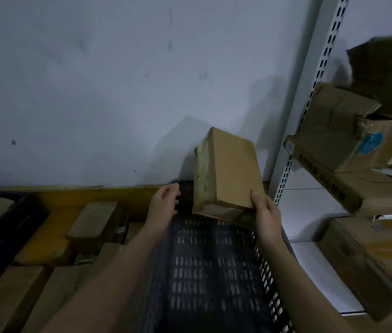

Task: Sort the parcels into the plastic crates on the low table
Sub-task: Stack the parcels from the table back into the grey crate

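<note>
We stand a cardboard parcel (228, 171) on end at the far end of the black slotted crate (214, 267).

Our right hand (265, 213) grips the parcel's near right corner, thumb on the upper face and the other fingers hidden behind it, so the box tilts back toward the grey wall (118, 92); we judge it is being propped there to leave the crate's floor free for more. Our left hand (163, 203) hovers just left of the parcel with fingers loosely curled, holding nothing and apparently ready to steady it. To the left, a yellow crate (118, 195) already holds several brown parcels (94, 224). On the right, a white slotted shelf upright (310, 92) carries more worn cartons (334, 140), probably the stock awaiting sorting.
</note>
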Motion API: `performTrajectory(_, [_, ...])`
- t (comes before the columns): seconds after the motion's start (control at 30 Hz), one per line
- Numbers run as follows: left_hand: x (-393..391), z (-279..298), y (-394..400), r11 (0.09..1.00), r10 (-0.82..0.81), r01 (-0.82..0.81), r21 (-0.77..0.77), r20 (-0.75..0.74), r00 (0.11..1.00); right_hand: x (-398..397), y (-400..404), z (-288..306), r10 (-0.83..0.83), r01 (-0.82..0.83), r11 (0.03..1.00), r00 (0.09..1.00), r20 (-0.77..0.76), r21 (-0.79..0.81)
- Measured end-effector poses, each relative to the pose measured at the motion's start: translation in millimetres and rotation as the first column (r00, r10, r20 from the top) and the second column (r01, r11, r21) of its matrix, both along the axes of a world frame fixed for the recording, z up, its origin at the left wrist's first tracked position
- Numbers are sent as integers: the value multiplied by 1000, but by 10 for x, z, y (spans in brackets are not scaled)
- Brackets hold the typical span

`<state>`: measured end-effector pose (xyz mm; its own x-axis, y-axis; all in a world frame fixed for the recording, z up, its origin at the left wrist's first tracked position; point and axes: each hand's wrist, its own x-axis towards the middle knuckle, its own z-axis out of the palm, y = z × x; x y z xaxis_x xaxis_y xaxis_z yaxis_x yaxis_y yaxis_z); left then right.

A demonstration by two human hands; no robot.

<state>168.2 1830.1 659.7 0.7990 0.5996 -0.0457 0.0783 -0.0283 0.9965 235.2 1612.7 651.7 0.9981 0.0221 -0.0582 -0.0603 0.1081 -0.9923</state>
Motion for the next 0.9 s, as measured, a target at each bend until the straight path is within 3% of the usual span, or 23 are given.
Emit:
performTrajectory(0.07, [-83, 106, 155, 999, 32, -33, 35, 9, 999, -25, 118, 188, 37, -37, 999, 999, 26, -11])
performTrajectory(0.23, [-500, 275, 560, 952, 104, -88, 294, -40, 994, -212, 549, 522, 220, -220, 975, 976, 2, -28])
performTrajectory(0.33, [-875, 312, 839, 919, 136, -88, 385, -98, 986, -373, 906, 559, 306, -302, 942, 952, 7, -146])
performTrajectory(0.53, [-1677, 118, 1609, 883, 289, -189, 429, -182, 940, -835, 1675, 448, 447, -430, 853, 895, -13, -295])
performTrajectory(0.67, [-2275, -25, 2097, 884, 341, -218, 413, -253, 905, -1218, 2260, 297, 514, -531, 811, 847, -135, -244])
performTrajectory(0.8, [-2940, -297, 2496, 860, 355, -150, 487, -361, 862, -1643, 2917, 110, 484, -533, 816, 842, -239, -222])
performTrajectory(0.9, [-3385, -658, 2672, 790, 320, 23, 612, -444, 837, -1940, 3389, -23, 471, -528, 828, 838, -277, -189])
